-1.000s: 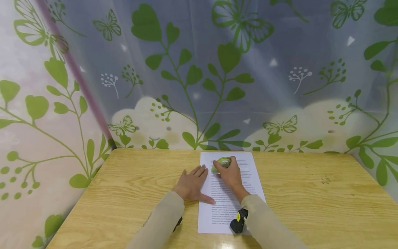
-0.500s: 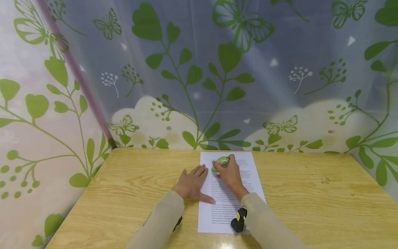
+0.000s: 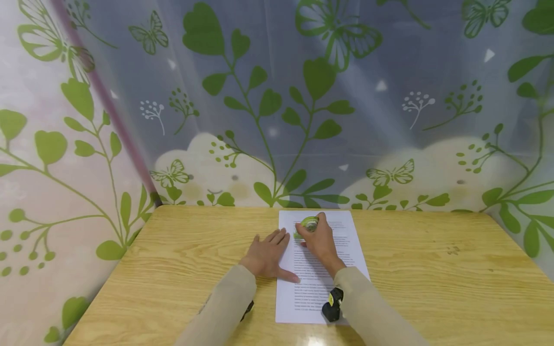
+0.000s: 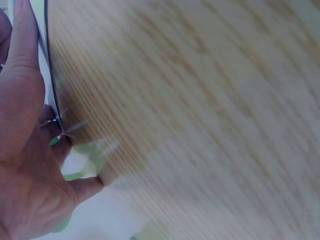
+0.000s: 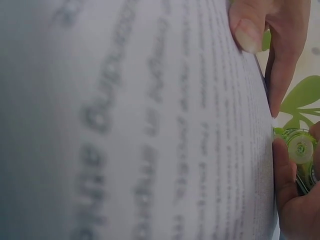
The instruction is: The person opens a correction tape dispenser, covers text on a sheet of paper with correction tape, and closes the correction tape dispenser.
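Note:
A green, see-through correction tape (image 3: 309, 223) sits over the upper left lines of a printed sheet of paper (image 3: 285, 310). My right hand (image 3: 321, 244) pinches it between thumb and fingers, with its tip low at the text. In the right wrist view, the clear spool wheel of the correction tape (image 5: 301, 147) shows beside the fingers. My left hand (image 3: 265, 257) lies spread on the sheet's left edge, thumb reaching over the print and fingers pointing away. The left wrist view shows this left hand (image 4: 30, 165) from the side, along the edge of the paper.
The sheet lies on a wood-grain table (image 3: 424, 288) that extends widely to both sides. A patterned curtain (image 3: 268, 120) with green leaves and butterflies hangs right behind the table's far edge. A black wrist camera (image 3: 332, 307) on the right sleeve hangs over the sheet's lower part.
My right hand has shifted very slightly away and to the left, tipping the correction tape a little. The left hand and the sheet stay in place.

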`<state>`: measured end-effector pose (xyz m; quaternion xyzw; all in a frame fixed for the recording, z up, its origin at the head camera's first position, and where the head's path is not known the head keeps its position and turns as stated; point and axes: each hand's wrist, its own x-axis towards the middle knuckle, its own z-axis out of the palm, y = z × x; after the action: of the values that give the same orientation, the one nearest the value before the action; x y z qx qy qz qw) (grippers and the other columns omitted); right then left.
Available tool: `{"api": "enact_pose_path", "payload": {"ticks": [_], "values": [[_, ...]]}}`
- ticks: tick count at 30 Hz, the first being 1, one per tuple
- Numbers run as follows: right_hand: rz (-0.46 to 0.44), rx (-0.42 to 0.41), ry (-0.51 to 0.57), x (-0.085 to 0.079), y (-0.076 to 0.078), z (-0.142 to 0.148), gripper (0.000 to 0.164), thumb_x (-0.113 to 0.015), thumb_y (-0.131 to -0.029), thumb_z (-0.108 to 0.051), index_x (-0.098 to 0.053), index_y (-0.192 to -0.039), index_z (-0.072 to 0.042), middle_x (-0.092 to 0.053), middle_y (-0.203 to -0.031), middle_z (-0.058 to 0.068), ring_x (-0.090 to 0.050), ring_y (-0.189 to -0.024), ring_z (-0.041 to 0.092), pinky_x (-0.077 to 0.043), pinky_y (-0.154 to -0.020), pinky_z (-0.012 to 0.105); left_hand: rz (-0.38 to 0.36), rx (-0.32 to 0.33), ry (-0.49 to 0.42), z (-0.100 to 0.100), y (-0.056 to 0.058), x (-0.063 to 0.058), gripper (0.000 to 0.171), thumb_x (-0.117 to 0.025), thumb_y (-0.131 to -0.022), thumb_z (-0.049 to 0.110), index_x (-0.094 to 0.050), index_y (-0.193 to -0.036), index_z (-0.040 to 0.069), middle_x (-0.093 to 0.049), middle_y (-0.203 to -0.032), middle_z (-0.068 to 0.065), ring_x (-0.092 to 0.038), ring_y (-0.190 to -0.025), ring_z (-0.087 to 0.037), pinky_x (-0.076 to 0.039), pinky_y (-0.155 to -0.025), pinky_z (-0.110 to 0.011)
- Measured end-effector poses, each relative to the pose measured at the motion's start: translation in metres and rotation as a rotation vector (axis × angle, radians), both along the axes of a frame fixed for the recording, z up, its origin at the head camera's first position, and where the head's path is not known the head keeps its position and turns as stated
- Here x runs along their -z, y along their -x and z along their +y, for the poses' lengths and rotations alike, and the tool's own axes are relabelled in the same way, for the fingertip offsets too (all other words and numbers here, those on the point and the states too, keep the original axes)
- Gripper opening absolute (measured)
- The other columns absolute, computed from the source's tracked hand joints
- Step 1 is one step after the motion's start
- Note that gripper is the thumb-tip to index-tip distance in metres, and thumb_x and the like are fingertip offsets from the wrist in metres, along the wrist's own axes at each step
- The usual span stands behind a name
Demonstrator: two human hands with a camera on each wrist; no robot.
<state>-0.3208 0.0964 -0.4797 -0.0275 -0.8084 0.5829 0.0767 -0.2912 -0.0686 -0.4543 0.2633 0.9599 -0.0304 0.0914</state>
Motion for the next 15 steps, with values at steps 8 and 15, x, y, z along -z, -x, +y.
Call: {"api": "enact_pose_path", "payload": {"ticks": [8, 15], "values": [[0.013, -0.005, -0.026, 0.0002, 0.0017, 0.0019, 0.041, -0.072, -0.087, -0.018, -0.04, -0.108, -0.002, -0.057, -0.095, 0.018, -0.066, -0.066, 0.024, -0.055, -0.054, 0.028, 0.003, 0.0, -0.005, 0.0001, -0.0001, -0.0012, 0.116, -0.053, -0.068, 0.084, -0.022, -0.153, 0.011, -0.018, -0.158, -0.005, -0.017, -0.143, -0.021, -0.025, -0.105, -0.059], [0.011, -0.006, -0.058, 0.0012, 0.0017, 0.0033, 0.041, -0.072, -0.087, -0.021, -0.041, -0.107, -0.003, -0.057, -0.095, 0.017, -0.063, -0.069, 0.023, -0.054, -0.05, 0.029, -0.005, 0.001, -0.016, -0.0012, -0.0013, -0.0026, 0.116, -0.054, -0.068, 0.083, -0.023, -0.153, 0.01, -0.018, -0.158, -0.005, -0.018, -0.143, -0.021, -0.025, -0.105, -0.059]]}}
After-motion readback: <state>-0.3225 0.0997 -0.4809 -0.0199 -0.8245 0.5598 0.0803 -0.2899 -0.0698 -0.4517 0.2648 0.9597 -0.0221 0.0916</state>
